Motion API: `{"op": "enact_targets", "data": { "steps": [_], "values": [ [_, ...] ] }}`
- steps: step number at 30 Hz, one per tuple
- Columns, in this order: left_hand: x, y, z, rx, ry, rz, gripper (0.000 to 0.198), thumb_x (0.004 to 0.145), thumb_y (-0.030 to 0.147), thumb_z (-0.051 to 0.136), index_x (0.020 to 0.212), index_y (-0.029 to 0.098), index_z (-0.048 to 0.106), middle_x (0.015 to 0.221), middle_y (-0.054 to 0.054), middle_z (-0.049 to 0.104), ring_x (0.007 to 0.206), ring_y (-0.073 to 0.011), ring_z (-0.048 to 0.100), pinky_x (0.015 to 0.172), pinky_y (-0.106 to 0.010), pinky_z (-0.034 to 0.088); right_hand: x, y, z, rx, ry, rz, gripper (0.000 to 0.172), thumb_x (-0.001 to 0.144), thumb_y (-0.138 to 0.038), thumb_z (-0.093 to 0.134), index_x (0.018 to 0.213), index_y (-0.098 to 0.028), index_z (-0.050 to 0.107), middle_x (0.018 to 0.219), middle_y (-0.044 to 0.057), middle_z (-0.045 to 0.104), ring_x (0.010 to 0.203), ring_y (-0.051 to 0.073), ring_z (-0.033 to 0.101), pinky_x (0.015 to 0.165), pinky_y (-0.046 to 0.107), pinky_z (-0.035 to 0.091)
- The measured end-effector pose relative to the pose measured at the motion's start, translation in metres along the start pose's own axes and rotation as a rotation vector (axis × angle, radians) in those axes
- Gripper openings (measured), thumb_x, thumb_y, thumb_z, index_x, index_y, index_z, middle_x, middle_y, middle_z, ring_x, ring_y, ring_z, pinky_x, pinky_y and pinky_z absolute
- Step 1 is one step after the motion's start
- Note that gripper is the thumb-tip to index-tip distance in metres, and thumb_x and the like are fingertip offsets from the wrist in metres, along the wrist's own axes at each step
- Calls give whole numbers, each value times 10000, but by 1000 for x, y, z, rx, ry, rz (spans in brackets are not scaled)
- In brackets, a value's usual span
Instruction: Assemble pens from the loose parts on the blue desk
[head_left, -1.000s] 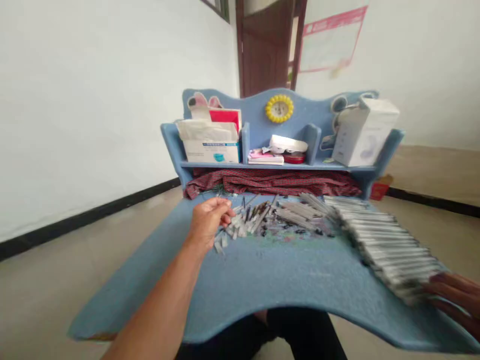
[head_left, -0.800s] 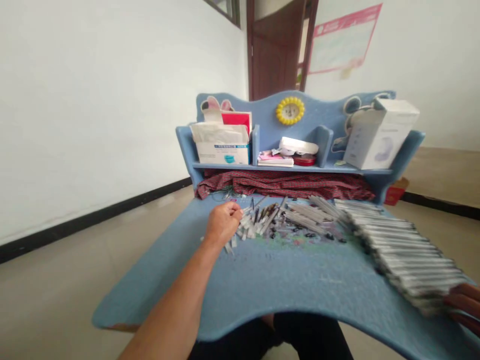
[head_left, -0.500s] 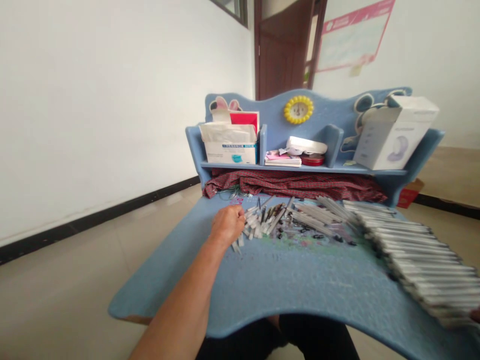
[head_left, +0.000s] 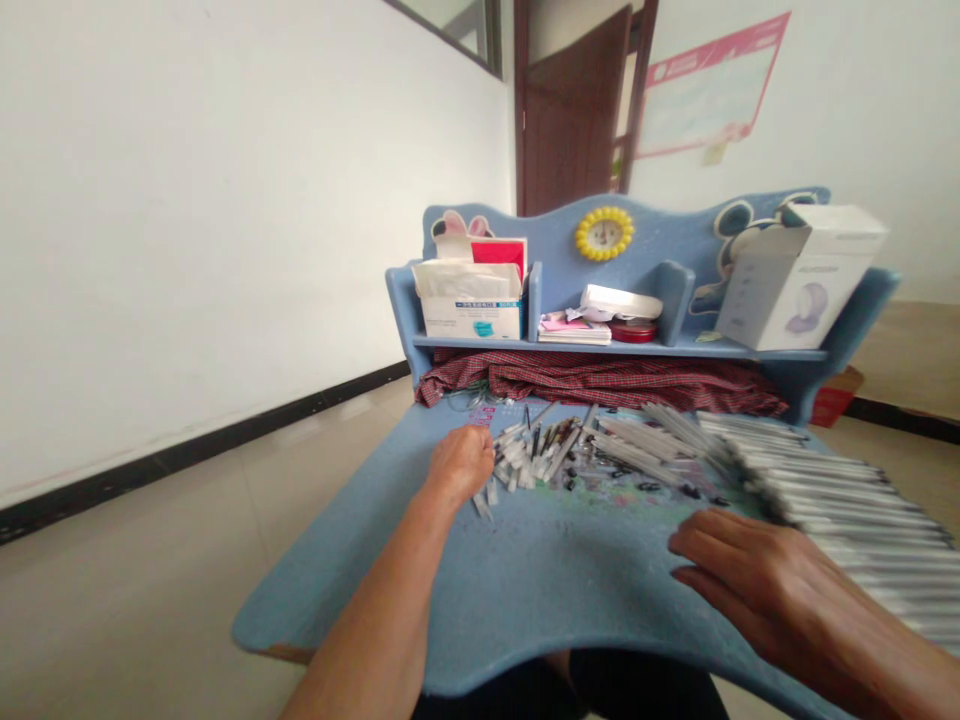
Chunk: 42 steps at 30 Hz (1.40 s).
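My left hand (head_left: pixel 461 462) is closed in a fist at the left edge of a heap of short pale pen pieces (head_left: pixel 517 460); what it holds, if anything, is hidden. My right hand (head_left: pixel 757 570) hovers over the right part of the desk, fingers loosely bent, the thumb a little apart, and nothing shows between them. Beyond it lie long clear pen barrels (head_left: pixel 637 448) with small black pen caps (head_left: pixel 690 491) scattered in front. A broad row of pens (head_left: pixel 847 510) lies side by side along the right edge, partly covered by my right forearm.
The blue desk (head_left: pixel 555 590) has a curved front edge. A red checked cloth (head_left: pixel 600 382) is bunched under the shelf (head_left: pixel 480 342). On the shelf stand a mask box (head_left: pixel 472 310), papers (head_left: pixel 574 332), a red tin (head_left: pixel 634 331) and a white box (head_left: pixel 802 280).
My right hand has come in from the right edge, away from the row of pens, to above the desk. My left hand stays closed by the heap. The view has shifted slightly.
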<state>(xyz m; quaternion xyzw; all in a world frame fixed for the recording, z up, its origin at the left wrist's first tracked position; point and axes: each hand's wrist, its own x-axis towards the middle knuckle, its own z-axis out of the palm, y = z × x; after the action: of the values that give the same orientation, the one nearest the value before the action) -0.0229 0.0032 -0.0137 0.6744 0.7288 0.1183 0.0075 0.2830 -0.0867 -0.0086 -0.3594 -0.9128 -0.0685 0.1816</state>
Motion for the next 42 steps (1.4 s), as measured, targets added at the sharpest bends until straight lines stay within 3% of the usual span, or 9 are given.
{"op": "enact_targets", "data": {
  "steps": [6, 11, 20, 36, 42],
  "values": [
    [-3, 3, 0, 0, 10, 29, 172, 781, 226, 469, 739, 195, 633, 733, -51, 649, 702, -176, 593, 602, -248, 384, 68, 0, 6, -83, -300, 140, 105, 822, -227, 500, 801, -200, 599, 804, 52, 660, 746, 217, 637, 614, 295, 437],
    [-3, 5, -1, 67, 44, 28, 181, 796, 206, 442, 772, 189, 620, 816, -73, 641, 783, -207, 598, 667, -281, 419, 101, 14, 19, -220, -413, 275, 176, 811, -261, 498, 891, -180, 632, 888, 124, 683, 838, 282, 644, 677, 358, 458],
    [-1, 1, 1, 107, 73, 16, 182, 806, 210, 419, 799, 179, 598, 900, -75, 616, 829, -207, 599, 712, -281, 439, 131, 30, 38, -215, -433, 353, 247, 801, -195, 437, 902, -149, 658, 918, 156, 678, 867, 283, 642, 703, 351, 477],
    [6, -8, 8, 85, 44, -13, 173, 796, 177, 459, 869, 173, 615, 953, -99, 627, 891, -232, 601, 758, -302, 449, 170, 26, 64, -212, -434, 235, 375, 765, -110, 413, 1050, -205, 638, 1003, 128, 665, 929, 249, 624, 747, 326, 476],
    [6, -7, 7, 106, -4, -11, 154, 783, 175, 471, 825, 177, 619, 920, -106, 641, 893, -232, 603, 744, -286, 445, 175, 27, 66, -220, -459, 205, 342, 745, -98, 421, 967, -182, 667, 964, 133, 676, 904, 261, 633, 724, 329, 491]
  ]
}}
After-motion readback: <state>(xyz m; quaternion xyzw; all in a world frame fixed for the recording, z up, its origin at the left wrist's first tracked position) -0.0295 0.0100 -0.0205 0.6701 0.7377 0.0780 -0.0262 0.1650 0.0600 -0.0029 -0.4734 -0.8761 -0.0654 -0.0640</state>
